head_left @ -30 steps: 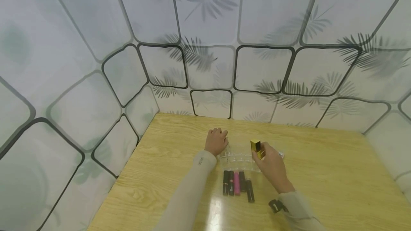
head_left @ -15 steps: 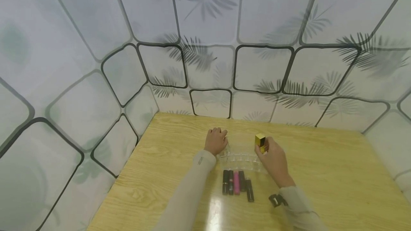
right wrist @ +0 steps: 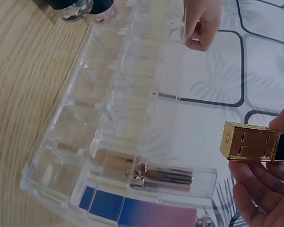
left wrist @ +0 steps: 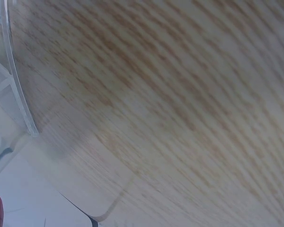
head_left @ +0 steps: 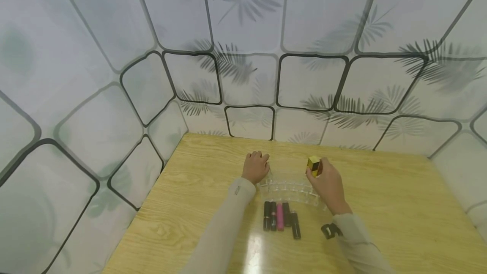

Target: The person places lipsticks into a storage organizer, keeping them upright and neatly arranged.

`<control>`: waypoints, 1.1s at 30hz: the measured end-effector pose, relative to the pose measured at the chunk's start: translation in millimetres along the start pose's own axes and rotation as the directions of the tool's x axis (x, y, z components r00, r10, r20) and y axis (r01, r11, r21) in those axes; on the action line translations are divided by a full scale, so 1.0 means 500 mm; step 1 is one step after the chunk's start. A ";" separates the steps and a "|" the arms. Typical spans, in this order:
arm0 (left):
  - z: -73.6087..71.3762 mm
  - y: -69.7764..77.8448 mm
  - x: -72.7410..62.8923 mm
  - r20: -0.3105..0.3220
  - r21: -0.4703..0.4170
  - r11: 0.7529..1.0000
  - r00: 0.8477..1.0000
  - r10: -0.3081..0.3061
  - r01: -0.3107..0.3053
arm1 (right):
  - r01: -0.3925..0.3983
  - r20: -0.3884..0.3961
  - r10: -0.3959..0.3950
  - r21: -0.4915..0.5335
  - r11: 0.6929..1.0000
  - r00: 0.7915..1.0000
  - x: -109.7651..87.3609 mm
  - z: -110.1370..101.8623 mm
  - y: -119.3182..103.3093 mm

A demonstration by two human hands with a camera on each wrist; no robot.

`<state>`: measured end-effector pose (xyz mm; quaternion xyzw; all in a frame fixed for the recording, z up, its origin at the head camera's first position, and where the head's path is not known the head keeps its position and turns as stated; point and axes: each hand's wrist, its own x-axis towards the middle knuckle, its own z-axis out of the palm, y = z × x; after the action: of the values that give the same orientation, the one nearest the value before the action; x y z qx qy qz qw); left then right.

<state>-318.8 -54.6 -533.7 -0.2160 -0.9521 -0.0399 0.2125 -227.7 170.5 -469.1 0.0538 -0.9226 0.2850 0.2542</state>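
Note:
My right hand pinches a gold lipstick between thumb and fingers, raised over the back right part of a clear lipstick organizer. The square gold end points away from the palm. My left hand is at the organizer's left end; the right wrist view shows its curled fingers gripping the clear edge. Two tubes lie in the organizer's right-end slots: a silver lipstick with a clear end and a blue-to-pink tube. Several of the slots beside them hold nothing.
In front of the organizer, several lipsticks lie side by side on the wooden table: black ones, a pink one and a slanted black one. A patterned wall covering stands behind the table.
My right hand has moved back and to the right with the gold lipstick, whose end has turned. More of the organizer's right side shows. My left hand has stayed put.

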 end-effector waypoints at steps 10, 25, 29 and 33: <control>-0.006 0.001 -0.001 -0.014 0.002 1.000 1.000 0.003 -0.003 | -0.008 0.001 0.008 -0.003 1.000 1.000 0.002 0.000 0.017; -0.008 0.001 0.000 0.000 0.001 1.000 1.000 -0.003 0.003 | -0.048 0.045 0.050 -0.029 0.998 0.998 -0.009 0.036 0.019; -0.005 0.000 0.000 -0.003 0.001 1.000 1.000 -0.003 0.003 | -0.042 0.033 0.043 -0.037 0.998 0.999 -0.015 0.047 0.026; -0.003 0.000 0.000 0.004 0.004 1.000 1.000 -0.003 0.003 | -0.014 0.009 0.014 -0.047 0.999 1.000 -0.021 0.055 0.029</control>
<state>-318.0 -55.0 -532.2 -0.2142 -0.9530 -0.0379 0.2109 -234.1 167.0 -501.3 0.0428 -0.9306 0.2649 0.2489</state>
